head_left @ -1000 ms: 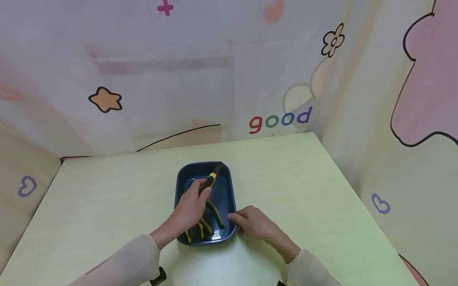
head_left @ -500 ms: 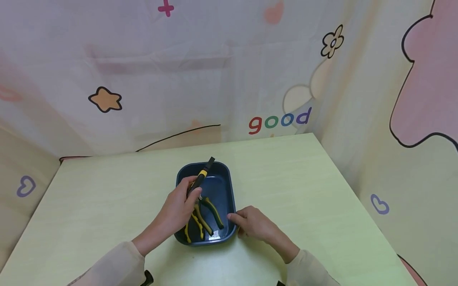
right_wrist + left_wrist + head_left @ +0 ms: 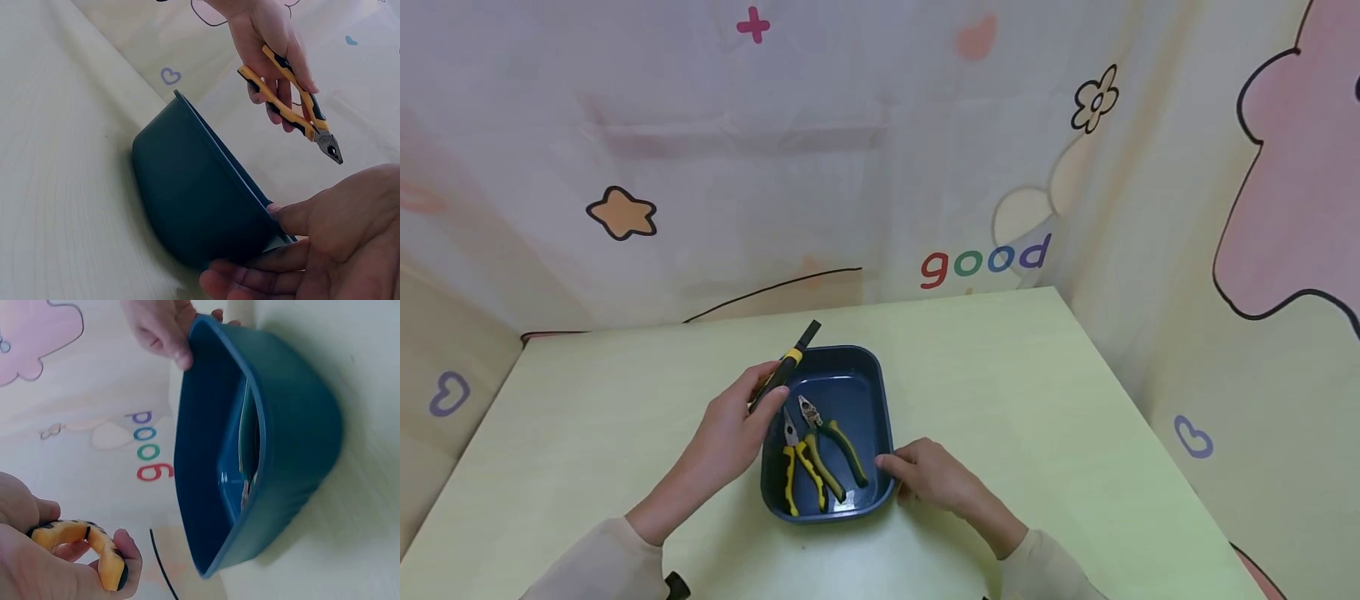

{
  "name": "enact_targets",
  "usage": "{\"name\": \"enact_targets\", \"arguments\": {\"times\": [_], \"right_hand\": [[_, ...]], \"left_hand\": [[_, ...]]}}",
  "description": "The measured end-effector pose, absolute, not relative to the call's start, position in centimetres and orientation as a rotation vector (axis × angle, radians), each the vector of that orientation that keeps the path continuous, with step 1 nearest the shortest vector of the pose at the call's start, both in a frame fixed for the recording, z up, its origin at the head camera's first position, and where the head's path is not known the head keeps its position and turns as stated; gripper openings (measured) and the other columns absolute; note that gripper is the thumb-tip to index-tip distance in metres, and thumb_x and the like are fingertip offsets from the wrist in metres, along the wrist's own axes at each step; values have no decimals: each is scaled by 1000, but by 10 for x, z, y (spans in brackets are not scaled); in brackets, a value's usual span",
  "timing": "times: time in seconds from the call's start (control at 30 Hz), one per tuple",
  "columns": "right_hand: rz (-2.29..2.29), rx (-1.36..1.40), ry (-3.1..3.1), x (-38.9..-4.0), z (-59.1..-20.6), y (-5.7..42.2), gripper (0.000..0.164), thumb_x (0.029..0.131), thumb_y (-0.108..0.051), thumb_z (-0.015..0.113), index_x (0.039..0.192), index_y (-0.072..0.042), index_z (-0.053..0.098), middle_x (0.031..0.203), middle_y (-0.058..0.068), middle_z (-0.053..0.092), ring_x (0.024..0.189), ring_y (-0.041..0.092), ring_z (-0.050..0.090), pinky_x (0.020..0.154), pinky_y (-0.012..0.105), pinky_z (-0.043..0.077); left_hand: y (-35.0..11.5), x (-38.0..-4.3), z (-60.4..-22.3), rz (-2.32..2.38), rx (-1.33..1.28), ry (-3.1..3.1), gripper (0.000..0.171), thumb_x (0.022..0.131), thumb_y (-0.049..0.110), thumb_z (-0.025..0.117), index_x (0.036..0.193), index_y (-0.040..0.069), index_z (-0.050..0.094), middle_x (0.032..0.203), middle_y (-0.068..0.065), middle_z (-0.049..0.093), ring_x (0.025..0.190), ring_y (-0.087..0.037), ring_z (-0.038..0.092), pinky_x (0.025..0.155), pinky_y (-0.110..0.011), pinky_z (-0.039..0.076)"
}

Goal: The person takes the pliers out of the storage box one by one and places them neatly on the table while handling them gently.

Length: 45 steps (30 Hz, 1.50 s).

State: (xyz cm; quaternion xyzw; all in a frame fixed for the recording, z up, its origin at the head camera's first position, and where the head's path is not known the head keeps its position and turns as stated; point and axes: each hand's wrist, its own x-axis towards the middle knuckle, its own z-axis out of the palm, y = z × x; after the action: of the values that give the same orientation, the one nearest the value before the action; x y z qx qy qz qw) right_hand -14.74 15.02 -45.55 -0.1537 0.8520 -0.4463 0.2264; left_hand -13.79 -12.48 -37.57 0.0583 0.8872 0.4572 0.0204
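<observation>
While the left hand (image 3: 722, 433) is gripping one pair of black-and-yellow pliers (image 3: 784, 369) by the handles, the right hand (image 3: 931, 475) is pinching the blue bin (image 3: 853, 400) at its near right side, thumb over the rim.

Held pair: hanging in the air by the bin's far left corner, nose pointing up and away.

Bin contents, two pairs: green-handled pliers (image 3: 812, 418), lying towards the bin's middle; yellow-handled pliers (image 3: 791, 433), lying just beside them on the bin's left side. Neither hand is touching these.

Support: a pale green table (image 3: 1000, 400), bearing the bin. Beyond the bin, a printed curtain (image 3: 737, 167) is hanging.

Step in hand, by judgement: one pair appears to be going over the bin's rim, with the right hand steadying; whether inward or outward, this moment alone is not telling. The next move is probably calling for a firm left grip, the nose clear of the rim and the bin held still.

Views compared: the right wrist view is showing the held pliers broadside, handles spread and metal nose bare; the head view is giving them nearly edge-on. The left wrist view is showing their handle ends and the bin's deep wall, but is mostly hiding the contents, which only the head view is laying out plainly.
</observation>
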Motion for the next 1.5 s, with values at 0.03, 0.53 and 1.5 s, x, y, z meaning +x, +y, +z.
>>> {"name": "enact_targets", "arguments": {"times": [0.03, 0.53, 1.5], "right_hand": [[-1233, -425, 2347, -147, -456, 150, 40, 106, -30, 60, 78, -5, 71, 67, 9, 68, 62, 21, 62, 54, 28, 41], [-1246, -458, 2345, -147, -455, 150, 41, 106, -30, 59, 77, -4, 71, 66, 10, 67, 61, 21, 63, 53, 28, 41], [-1239, -379, 2276, -156, -449, 151, 31, 102, -21, 66, 85, 1, 76, 68, 12, 69, 60, 20, 64, 59, 36, 55]], "left_hand": [[-128, -137, -375, 1421, 174, 2760, 46, 111, 22, 51, 151, 1, 44, 145, -27, 54, 136, -42, 51, 105, -58, 45], [-172, -129, -361, 1419, 70, 2833, 49, 110, 31, 52, 151, 4, 47, 117, -18, 64, 92, -29, 62, 73, -35, 51], [-261, -110, -368, 1255, -81, 3033, 50, 110, 35, 51, 150, 5, 49, 119, -20, 65, 80, -4, 61, 63, -28, 46]]}}
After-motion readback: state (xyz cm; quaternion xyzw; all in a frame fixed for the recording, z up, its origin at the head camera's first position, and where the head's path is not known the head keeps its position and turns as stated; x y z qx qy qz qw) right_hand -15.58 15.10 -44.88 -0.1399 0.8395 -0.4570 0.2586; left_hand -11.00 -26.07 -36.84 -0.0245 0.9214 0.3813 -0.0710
